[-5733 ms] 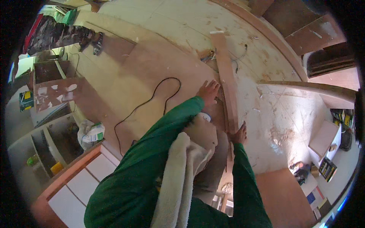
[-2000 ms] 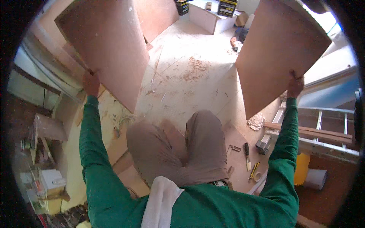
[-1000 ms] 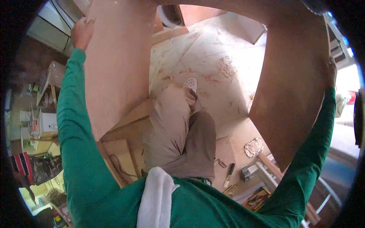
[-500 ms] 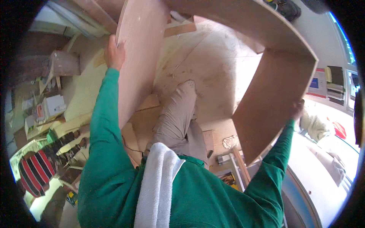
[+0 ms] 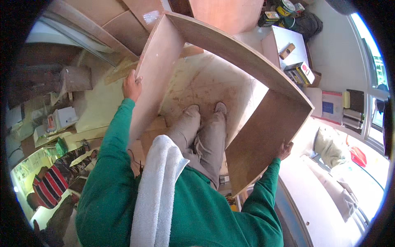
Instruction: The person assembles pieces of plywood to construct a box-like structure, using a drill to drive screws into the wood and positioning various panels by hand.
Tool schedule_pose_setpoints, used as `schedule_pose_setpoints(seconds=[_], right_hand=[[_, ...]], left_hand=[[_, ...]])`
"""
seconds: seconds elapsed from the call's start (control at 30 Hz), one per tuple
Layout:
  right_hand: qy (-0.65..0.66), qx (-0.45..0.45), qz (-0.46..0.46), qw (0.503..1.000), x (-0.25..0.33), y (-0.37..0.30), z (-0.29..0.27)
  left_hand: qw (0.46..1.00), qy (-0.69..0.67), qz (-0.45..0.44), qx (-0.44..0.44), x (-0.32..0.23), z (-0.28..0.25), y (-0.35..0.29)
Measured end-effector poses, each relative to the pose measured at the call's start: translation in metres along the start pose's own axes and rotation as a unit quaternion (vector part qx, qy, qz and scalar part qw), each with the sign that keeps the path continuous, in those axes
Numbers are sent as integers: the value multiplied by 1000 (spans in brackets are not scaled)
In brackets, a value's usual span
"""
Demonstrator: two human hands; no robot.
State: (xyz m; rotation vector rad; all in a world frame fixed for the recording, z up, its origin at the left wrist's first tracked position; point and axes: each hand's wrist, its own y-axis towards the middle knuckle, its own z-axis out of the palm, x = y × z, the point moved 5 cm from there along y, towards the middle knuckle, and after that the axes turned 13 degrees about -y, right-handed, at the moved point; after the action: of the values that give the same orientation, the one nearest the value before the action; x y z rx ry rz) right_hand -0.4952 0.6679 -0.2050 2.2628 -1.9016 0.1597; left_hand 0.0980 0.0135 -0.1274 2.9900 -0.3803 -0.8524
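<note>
A large open wooden frame (image 5: 242,53), made of brown boards joined like three sides of a box, is held up in front of me. My left hand (image 5: 132,86) is closed on the outer edge of its left side board (image 5: 158,66). The right side board (image 5: 271,131) has my right hand (image 5: 284,150) closed around its outer edge, the fingers partly hidden behind it. The far board links the two sides, and through the open middle the floor and my legs show. A white towel (image 5: 158,181) hangs down my front.
Brown boards (image 5: 119,24) lean at the far left. At the far right, a white box (image 5: 290,43) carries a wooden block (image 5: 287,51) and a tin (image 5: 299,74). A person in a striped shirt (image 5: 50,186) is at the left. A pale panel (image 5: 317,201) stands near my right arm.
The frame has come lower and nearer, its right side moving left and down with my right hand. My left hand has lowered a little. Both feet now show side by side.
</note>
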Motion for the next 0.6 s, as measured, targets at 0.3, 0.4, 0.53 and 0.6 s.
schedule_pose_setpoints(seconds=[0.3,0.4,0.53,0.6], right_hand=[[-30,81,-21,996,-12,25,-11],[-14,135,-37,990,1,24,-24],[-36,141,-107,984,17,48,-34],[-22,155,-156,975,48,50,-30]], left_hand=[[981,85,-146,93,-69,-38,-36],[989,116,-94,10,-36,-73,-95],[980,41,-192,14,7,-84,-153],[978,100,-179,-31,70,-109,-206]])
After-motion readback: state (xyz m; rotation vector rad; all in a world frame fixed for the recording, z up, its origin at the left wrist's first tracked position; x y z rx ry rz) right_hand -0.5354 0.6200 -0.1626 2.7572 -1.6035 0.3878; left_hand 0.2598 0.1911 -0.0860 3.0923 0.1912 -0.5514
